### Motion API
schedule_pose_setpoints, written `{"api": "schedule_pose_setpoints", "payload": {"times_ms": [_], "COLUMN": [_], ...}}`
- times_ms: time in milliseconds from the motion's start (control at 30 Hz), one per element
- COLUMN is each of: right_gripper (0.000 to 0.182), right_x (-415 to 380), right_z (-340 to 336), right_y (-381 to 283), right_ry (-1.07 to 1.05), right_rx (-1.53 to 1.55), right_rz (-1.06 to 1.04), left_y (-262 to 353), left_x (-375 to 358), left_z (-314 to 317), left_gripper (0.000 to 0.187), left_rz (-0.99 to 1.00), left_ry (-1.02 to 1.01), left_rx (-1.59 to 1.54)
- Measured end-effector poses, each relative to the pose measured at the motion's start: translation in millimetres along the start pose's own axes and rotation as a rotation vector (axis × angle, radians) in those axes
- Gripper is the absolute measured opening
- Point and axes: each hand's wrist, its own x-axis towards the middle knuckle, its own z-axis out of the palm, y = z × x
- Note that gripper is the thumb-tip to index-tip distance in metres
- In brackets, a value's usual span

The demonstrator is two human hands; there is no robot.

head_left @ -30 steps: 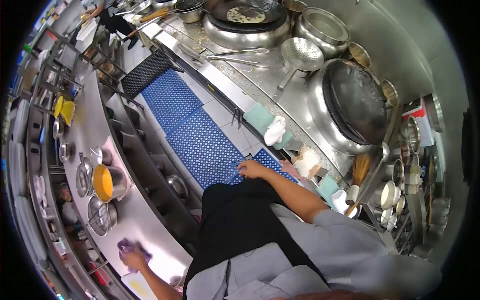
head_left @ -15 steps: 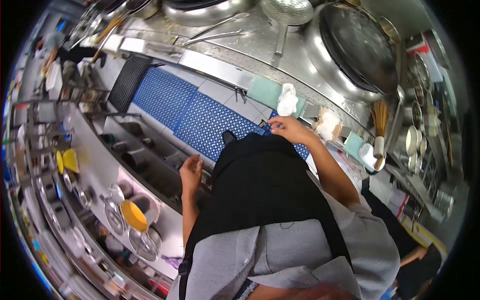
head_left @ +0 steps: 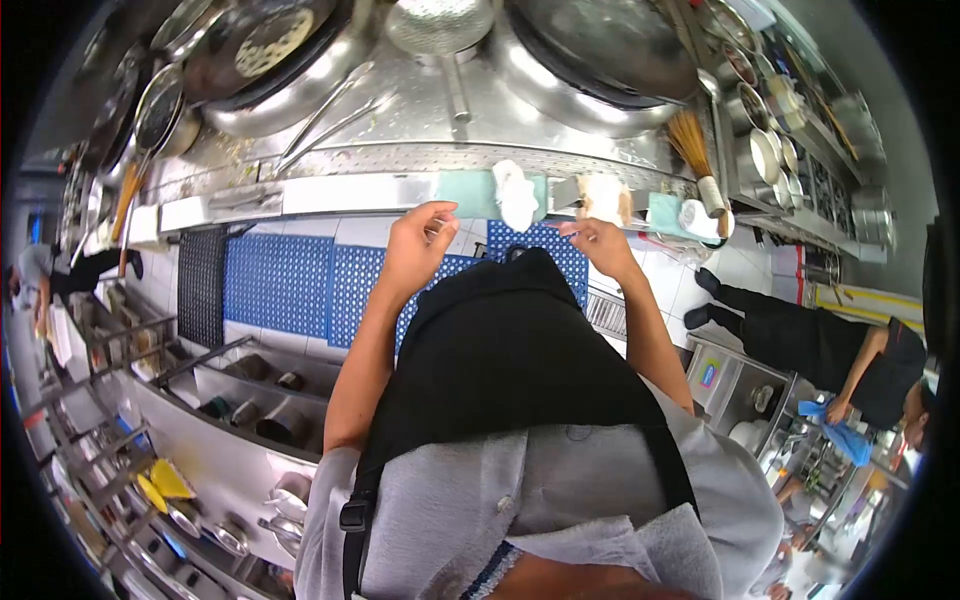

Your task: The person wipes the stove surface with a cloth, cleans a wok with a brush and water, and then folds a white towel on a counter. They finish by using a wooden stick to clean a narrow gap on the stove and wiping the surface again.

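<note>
My left hand (head_left: 420,247) is raised just in front of the steel counter edge, fingers loosely bent and apart, with nothing in it. Opposite it, my right hand (head_left: 599,247) is held below a cream-coloured, stained cloth (head_left: 606,198), its fingers also apart and empty. Between the two hands a crumpled white cloth (head_left: 514,197) hangs over the counter's edge. It lies on a folded teal cloth (head_left: 465,188). A second teal cloth (head_left: 662,212) rests farther right, beside a bamboo brush (head_left: 690,145).
A large wok (head_left: 605,45), a perforated strainer (head_left: 440,28) and another wok (head_left: 262,45) occupy the stove. Blue mats (head_left: 278,285) cover the floor. Behind on the left stands a steel sink counter (head_left: 190,400). A person in black (head_left: 815,335) holds a blue cloth (head_left: 848,440) at right.
My body has turned toward the stove, so the woks and counter now lie straight ahead. My left hand has risen forward to the counter edge. The person at right has come more fully into view.
</note>
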Motion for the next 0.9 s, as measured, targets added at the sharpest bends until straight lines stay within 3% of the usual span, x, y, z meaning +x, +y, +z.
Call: {"api": "schedule_pose_setpoints", "payload": {"times_ms": [67, 200, 433, 533, 567, 633, 700, 767, 800, 867, 900], "right_gripper": [0.027, 0.027, 0.062, 0.085, 0.084, 0.069, 0.052, 0.038, 0.035, 0.033, 0.032], "right_x": [-9, -26, 10, 33, 29, 23, 25, 10, 9, 24, 33], "right_z": [-20, -77, -123, -129, -138, -150, -175, -233, -260, -295, -309], "right_y": [41, 131, 122, 129, 116, 123, 168, 162, 182, 302, 340], "right_ry": [0.061, 0.437, 0.299, 0.199, 0.157, 0.234, 0.575, 0.854, 0.981, 0.900, 0.611], "right_rx": [0.015, -0.150, -0.045, -0.102, -0.067, 0.040, -0.051, -0.038, 0.030, -0.073, -0.258], "right_rz": [0.094, 0.169, 0.070, 0.010, 0.069, -0.012, -0.228, 0.021, 0.135, 0.047, 0.164], "left_y": [-9, 1, 34, 46, 67, 97, 109, 93, 76, 3, -8], "left_x": [15, 26, 77, 87, 91, 108, 131, 159, 170, 203, 213], "left_z": [24, 67, 136, 153, 153, 143, 125, 96, 84, 64, 64], "left_gripper": [0.028, 0.027, 0.027, 0.026, 0.025, 0.024, 0.025, 0.032, 0.047, 0.070, 0.076], "left_rz": [-0.014, 0.020, 0.282, 0.228, 0.212, 0.223, 0.204, 0.146, 0.105, -0.060, -0.208], "left_ry": [-0.059, -0.108, -0.136, -0.170, -0.163, 0.027, 0.250, 0.459, 0.569, 0.644, 0.614], "left_rx": [-0.022, 0.072, 0.353, 0.340, 0.309, 0.249, 0.269, 0.399, 0.631, 0.707, 0.630]}}
